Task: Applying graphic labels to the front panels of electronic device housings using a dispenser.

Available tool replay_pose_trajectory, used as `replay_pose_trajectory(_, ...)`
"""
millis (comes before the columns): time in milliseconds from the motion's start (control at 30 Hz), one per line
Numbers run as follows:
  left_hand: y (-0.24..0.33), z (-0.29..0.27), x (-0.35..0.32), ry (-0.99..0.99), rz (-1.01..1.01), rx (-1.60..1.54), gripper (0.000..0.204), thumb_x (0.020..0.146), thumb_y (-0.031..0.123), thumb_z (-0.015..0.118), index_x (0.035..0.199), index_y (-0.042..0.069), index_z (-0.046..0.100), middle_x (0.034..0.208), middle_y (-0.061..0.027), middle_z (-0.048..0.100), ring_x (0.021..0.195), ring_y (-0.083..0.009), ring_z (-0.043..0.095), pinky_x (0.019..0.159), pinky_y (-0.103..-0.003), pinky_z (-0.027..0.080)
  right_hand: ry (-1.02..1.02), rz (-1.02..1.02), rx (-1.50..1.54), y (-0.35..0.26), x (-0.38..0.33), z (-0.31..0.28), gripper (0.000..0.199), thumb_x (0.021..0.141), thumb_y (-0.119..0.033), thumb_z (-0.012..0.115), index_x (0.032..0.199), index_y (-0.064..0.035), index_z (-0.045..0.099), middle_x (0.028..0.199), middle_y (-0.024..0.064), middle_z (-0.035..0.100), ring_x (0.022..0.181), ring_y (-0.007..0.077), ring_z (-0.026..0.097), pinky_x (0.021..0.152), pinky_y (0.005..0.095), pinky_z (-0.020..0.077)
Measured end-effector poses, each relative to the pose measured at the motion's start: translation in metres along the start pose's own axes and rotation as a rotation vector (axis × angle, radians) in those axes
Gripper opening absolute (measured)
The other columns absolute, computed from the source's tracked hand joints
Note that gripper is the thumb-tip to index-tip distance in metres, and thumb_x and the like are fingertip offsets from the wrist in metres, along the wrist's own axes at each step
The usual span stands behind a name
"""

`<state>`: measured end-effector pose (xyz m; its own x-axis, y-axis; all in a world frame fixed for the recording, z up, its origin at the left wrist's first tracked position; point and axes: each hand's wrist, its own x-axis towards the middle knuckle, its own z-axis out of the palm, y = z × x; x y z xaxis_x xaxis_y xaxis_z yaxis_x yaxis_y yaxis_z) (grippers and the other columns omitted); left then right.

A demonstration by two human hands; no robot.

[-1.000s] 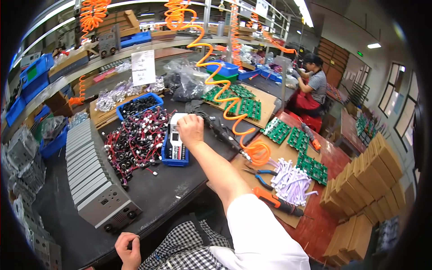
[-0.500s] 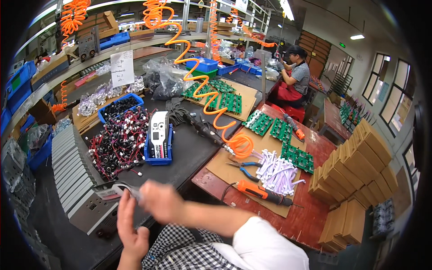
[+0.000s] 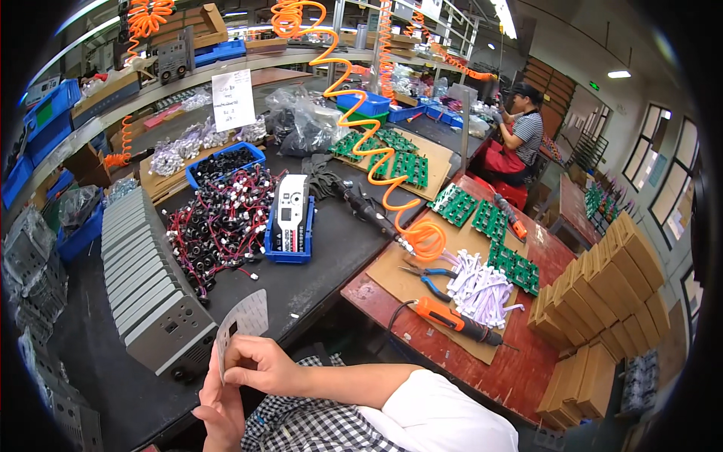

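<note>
Holding a thin, curved whitish sheet [image 3: 252, 315] upright and tilted near the front edge of the black desk [image 3: 331, 233], just right of the nearest casing in a row of grey metal casings [image 3: 143, 271]. Clamping its lower part between the thumb and fingers of the right hand [image 3: 263, 364]. Raising the left hand [image 3: 222, 418] close below, palm turned inward, thumb standing out to the side; cannot tell the exact closure of the left fingers, partly hidden behind the right. Facing, farther in on the desk, a blue tray [image 3: 290, 257] with a white-and-black printed panel [image 3: 289, 215] in it, and to its left a heap of black parts with red wires [image 3: 218, 222]. Having to the right a red desk [image 3: 440, 361] with blue-handled pliers [image 3: 428, 282], an orange-and-black power screwdriver [image 3: 448, 316], a bundle of pale purple cables [image 3: 478, 290] and green circuit boards [image 3: 514, 269].
</note>
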<state>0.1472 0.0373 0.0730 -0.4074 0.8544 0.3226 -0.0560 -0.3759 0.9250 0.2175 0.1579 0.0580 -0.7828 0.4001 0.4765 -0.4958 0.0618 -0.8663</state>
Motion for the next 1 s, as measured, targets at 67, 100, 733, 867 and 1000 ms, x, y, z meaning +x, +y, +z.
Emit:
replay_pose_trajectory(67, -0.001, -0.003, 0.000, -0.021, 0.002, 0.023, 0.117, 0.074, 0.085, 0.023, 0.142, -0.010, 0.019, 0.145, -0.0194, 0.030, 0.134, -0.0286, 0.029, 0.111, -0.041, 0.021, -0.048, 0.030, 0.003, 0.000, 0.004, -0.001, 0.022, 0.078, -0.015, 0.074, 0.077, -0.0024, 0.055, 0.077, 0.0018, 0.051, 0.069, 0.0090, 0.047, 0.058, 0.0239, 0.0385)
replay_pose_trajectory(100, -0.003, -0.004, 0.000, -0.034, 0.003, 0.031, 0.116, 0.074, 0.085, 0.023, 0.142, -0.009, 0.018, 0.145, -0.0200, 0.030, 0.134, -0.0288, 0.031, 0.111, -0.042, 0.021, -0.070, 0.046, 0.002, 0.000, 0.005, -0.002, 0.023, 0.077, -0.015, 0.075, 0.077, -0.0027, 0.055, 0.077, 0.0014, 0.051, 0.069, 0.0087, 0.047, 0.058, 0.0237, 0.0383)
replay_pose_trajectory(733, -0.031, -0.058, -0.007, 0.592, 0.202, 0.088, 0.018, 0.095, 0.013, 0.051, 0.081, 0.002, 0.048, 0.086, -0.0068, 0.056, 0.073, -0.0110, 0.057, 0.050, -0.023, 0.051, 0.009, -0.275, -0.624, 0.029, 0.008, -0.039, 0.005, 0.077, 0.002, 0.059, 0.078, -0.0015, 0.055, 0.074, 0.0125, 0.057, 0.064, 0.0258, 0.058, 0.058, 0.0327, 0.0474)
replay_pose_trajectory(867, -0.007, -0.074, -0.011, 0.749, 0.132, -0.315, 0.011, 0.098, 0.017, 0.045, 0.091, 0.008, 0.047, 0.092, -0.0055, 0.061, 0.078, -0.0121, 0.062, 0.057, -0.028, 0.058, 0.404, 0.257, -0.678, 0.047, 0.008, -0.128, 0.018, 0.081, 0.004, 0.052, 0.094, -0.0033, 0.061, 0.071, 0.0110, 0.061, 0.058, 0.0151, 0.058, 0.055, 0.0280, 0.0466)
replay_pose_trajectory(1000, 0.019, -0.059, -0.010, 0.842, 0.203, -0.321, 0.012, 0.097, 0.019, 0.046, 0.092, 0.009, 0.045, 0.097, -0.0082, 0.061, 0.084, -0.0146, 0.063, 0.065, -0.029, 0.059, 0.383, 0.366, -1.257, 0.059, -0.020, -0.193, 0.024, 0.077, -0.002, 0.052, 0.094, -0.0063, 0.069, 0.090, 0.0191, 0.066, 0.085, 0.0334, 0.064, 0.079, 0.0403, 0.0500)
